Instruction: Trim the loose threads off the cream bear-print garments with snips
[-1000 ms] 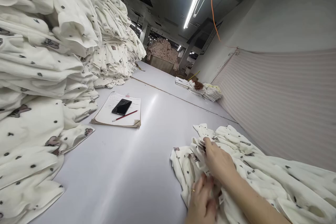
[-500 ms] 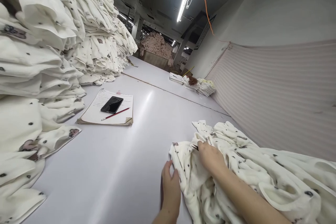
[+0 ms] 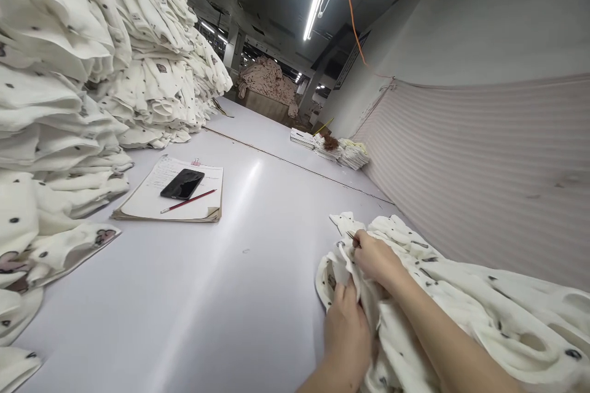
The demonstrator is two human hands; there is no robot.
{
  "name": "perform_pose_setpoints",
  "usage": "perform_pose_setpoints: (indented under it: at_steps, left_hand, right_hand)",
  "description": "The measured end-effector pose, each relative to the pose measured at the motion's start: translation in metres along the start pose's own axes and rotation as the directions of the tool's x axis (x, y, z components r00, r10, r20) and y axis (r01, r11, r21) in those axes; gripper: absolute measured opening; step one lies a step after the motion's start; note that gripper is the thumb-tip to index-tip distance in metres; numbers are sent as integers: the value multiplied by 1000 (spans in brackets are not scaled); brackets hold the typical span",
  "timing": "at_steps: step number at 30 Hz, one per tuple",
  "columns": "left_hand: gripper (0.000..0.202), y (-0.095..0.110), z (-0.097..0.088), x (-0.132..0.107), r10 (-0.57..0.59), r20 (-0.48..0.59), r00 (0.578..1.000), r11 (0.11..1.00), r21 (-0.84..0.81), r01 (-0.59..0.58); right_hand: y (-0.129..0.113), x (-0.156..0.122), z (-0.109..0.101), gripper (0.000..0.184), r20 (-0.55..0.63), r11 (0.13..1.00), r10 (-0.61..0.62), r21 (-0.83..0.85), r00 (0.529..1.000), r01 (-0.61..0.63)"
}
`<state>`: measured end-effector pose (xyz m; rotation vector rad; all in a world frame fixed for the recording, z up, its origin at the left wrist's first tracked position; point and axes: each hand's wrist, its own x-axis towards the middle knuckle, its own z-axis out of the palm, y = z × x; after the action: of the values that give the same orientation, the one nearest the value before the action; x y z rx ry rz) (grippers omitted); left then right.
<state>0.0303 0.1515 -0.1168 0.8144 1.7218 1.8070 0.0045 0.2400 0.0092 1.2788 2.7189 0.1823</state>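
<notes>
We see a heap of white spotted cloth (image 3: pixel 461 288) on the near right part of the desk (image 3: pixel 262 295). The left hand (image 3: pixel 346 326) is bent at the left end of the heap, its fingertips tucked against a raised fold, so the cloth touches it and spreads away beyond it and to its right; we cannot tell whether those fingers pinch the fold. The right hand (image 3: pixel 375 255) is curled around a thin dark tool (image 3: pixel 351 235), whose tip pokes out past the fingers; we cannot make out its kind. This hand is over the cloth, a little farther up the desk than the left one, with the heap under it and running on to the right. Well apart, to the left, we find a stack of papers (image 3: pixel 138 204) with a black phone (image 3: pixel 183 184) and a red pencil (image 3: pixel 190 201) lying on top. Tall piles of similar cloth (image 3: pixel 157 89) stand past the papers, and a striped sheet (image 3: pixel 483 172) hangs along the right side.
</notes>
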Motion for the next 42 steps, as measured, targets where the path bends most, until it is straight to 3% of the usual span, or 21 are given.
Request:
perform_pose_setpoints:
  at_steps: [8, 13, 19, 22, 25, 29, 31, 36, 38, 42]
  left_hand:
    - [45, 19, 17, -8, 36, 96, 995, 994, 99, -45]
    - [56, 10, 15, -16, 45, 107, 993, 994, 92, -55]
    - [54, -1, 11, -14, 57, 108, 992, 998, 27, -61]
    - [44, -6, 9, -3, 57, 99, 993, 996, -68, -50]
    - [22, -21, 2, 17, -26, -1, 1000, 990, -138, 25]
    - [32, -46, -6, 54, -142, -148, 979, 978, -171, 116]
    - [35, -53, -5, 72, -137, -109, 985, 975, -190, 114]
    - [27, -55, -1, 96, -124, 143, 982, 946, -280, 161]
    - [26, -53, -8, 92, -137, 244, 960, 928, -308, 211]
    - [24, -46, -31, 66, -128, 383, 915, 893, -357, 274]
  right_hand:
    - [18, -5, 1, 13, 24, 999, -21, -25, 999, 21]
    - [23, -3, 10, 18, 21, 998, -44, -53, 999, 46]
    - [19, -1, 23, 26, -10, 991, -88, -102, 996, 87]
    - [22, -6, 20, 25, -37, 986, -113, -125, 993, 108]
    - [27, -13, 16, 23, -66, 980, -154, -138, 986, 144]
    - [30, -20, 13, 14, -95, 973, -204, -128, 974, 191]
    - [32, -22, 11, 19, -101, 973, -209, -117, 973, 197]
    - [50, -13, 7, 21, -105, 984, -162, -88, 981, 153]
    - [64, -3, 7, 13, -89, 990, -122, -77, 989, 116]
    - [83, 19, 18, 22, -41, 995, -59, -77, 997, 56]
